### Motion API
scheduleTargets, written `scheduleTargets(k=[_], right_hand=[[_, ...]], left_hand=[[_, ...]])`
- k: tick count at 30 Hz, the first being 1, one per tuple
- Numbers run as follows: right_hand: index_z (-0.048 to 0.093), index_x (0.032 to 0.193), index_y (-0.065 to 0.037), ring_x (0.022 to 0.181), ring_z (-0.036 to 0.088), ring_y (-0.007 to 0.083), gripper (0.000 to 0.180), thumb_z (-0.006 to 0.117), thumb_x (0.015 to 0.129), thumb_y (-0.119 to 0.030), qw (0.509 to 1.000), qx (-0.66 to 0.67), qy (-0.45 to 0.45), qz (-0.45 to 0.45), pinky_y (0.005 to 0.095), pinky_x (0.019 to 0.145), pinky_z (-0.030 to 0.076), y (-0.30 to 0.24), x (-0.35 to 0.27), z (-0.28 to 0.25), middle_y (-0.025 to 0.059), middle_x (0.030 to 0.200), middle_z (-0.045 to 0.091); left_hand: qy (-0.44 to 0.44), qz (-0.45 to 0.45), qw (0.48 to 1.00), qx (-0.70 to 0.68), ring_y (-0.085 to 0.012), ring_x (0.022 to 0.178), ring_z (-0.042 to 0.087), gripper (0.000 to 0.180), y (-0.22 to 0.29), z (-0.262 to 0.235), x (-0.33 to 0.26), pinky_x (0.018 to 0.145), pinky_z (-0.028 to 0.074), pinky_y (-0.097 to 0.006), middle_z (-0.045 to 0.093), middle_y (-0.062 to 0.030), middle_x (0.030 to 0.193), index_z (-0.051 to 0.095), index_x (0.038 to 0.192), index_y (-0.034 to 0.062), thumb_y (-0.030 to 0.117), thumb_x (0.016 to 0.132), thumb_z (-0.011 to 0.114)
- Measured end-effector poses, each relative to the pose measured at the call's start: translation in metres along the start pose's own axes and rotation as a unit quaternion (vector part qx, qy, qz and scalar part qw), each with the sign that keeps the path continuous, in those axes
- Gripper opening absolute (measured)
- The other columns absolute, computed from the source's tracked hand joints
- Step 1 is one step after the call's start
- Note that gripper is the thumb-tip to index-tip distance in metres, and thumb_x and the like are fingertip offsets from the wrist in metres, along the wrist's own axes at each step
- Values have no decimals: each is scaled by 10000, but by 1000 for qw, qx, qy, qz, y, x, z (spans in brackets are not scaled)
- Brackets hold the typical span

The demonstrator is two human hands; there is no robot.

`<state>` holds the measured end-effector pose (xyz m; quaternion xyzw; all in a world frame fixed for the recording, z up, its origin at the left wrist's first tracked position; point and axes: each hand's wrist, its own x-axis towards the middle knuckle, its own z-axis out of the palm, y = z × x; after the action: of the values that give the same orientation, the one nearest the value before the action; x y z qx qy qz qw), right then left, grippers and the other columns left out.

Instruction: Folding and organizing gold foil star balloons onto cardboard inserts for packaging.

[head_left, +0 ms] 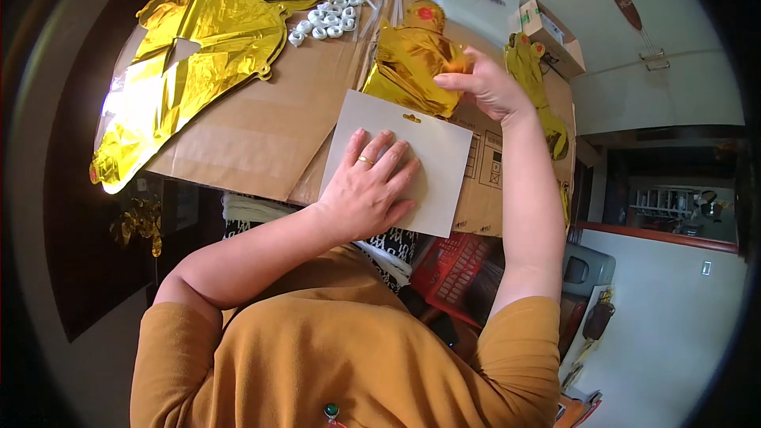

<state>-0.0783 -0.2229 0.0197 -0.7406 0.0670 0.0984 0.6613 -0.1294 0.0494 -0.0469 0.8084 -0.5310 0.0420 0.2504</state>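
Note:
My left hand (371,182) lies flat with its fingers spread on a pale grey card (440,170). The card has a hanging slot at its top edge and rests near the front of a cardboard surface. Just beyond it is a crumpled gold foil balloon (408,63) with a red spot at its far end. My right hand (491,87) is at this balloon's right side, thumb stretched out over the foil. Its other fingers are partly hidden and smeared, so I cannot tell whether they grip the foil.
Large flat gold foil balloons (214,40) cover the left side. Several white ribbon coils (333,16) lie at the back, beside thin clear straws. More gold foil (527,79) lies at the right, near a small open cardboard box (551,36). A red basket (452,269) stands below the front edge.

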Motion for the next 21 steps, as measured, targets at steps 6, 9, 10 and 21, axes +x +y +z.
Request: scheduleTargets(k=[6,9,10,21], right_hand=[[669,1178,29,1000,664,143,370,773,868,-145,998,44,10,37,300,965,486,15,2,-5,88,1107,720],[703,1138,25,987,670,134,300,752,889,-135,997,42,66,22,292,927,503,27,10,-2,72,1097,727],[695,1155,25,1002,667,139,307,746,896,-131,997,40,69,20,295,933,501,29,12,-2,73,1122,719],[727,1121,4,958,689,131,222,700,901,3,989,-77,28,-123,293,867,550,27,-70,43,52,1067,749]], left_hand=[[7,4,1000,0,-377,1355,403,584,0,1,0,1144,265,-601,495,-149,1385,571,1344,122,428,862,695],[10,7,1000,-2,-376,1357,404,586,0,3,0,1143,268,-600,496,-149,1386,571,1344,122,428,861,698],[12,7,1000,-3,-375,1357,404,587,0,3,-1,1143,268,-600,496,-148,1387,571,1345,122,429,860,699],[15,4,1000,-8,-364,1346,420,566,-1,3,0,1129,288,-596,510,-148,1379,584,1321,121,429,859,697]])
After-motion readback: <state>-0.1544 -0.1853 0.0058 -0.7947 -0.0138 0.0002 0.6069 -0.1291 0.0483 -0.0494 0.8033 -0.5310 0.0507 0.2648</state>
